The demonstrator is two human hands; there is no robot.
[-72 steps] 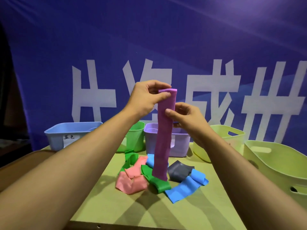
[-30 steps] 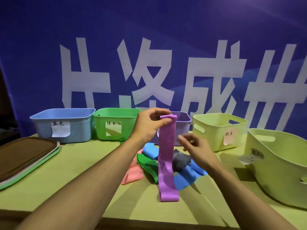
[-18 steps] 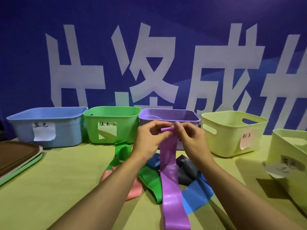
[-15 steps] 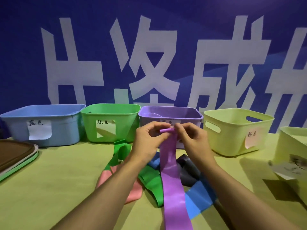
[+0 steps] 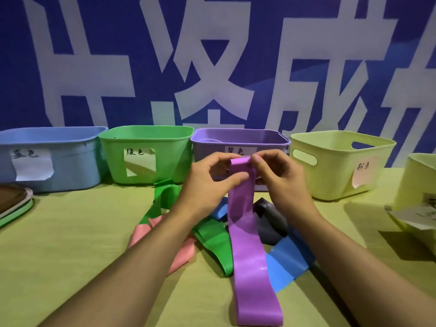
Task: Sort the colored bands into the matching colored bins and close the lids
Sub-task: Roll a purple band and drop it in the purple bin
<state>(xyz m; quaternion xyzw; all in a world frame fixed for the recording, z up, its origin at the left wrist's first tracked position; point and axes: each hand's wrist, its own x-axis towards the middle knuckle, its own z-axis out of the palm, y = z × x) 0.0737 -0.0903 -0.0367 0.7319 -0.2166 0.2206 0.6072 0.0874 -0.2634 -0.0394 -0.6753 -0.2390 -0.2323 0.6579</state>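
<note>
Both hands pinch the top end of a long purple band (image 5: pixel 247 256) that trails down onto the table toward me. My left hand (image 5: pixel 207 185) holds its left corner and my right hand (image 5: pixel 280 182) its right corner, just in front of the purple bin (image 5: pixel 238 140). Under and beside the band lie a green band (image 5: pixel 212 241), a pink band (image 5: pixel 181 253), a blue band (image 5: pixel 285 260) and a dark grey band (image 5: pixel 271 223). A blue bin (image 5: pixel 59 161) and a green bin (image 5: pixel 146 156) stand left of the purple one.
A pale yellow-green bin (image 5: pixel 337 166) with handle slots stands right of the purple bin, and another one (image 5: pixel 417 182) sits at the right edge. Stacked lids (image 5: pixel 14 204) lie at the far left. A blue banner hangs behind the bins.
The band has come down from head height to just in front of the purple bin. My right hand has moved up to pinch its top end beside my left. The view has tilted down and moved closer.
</note>
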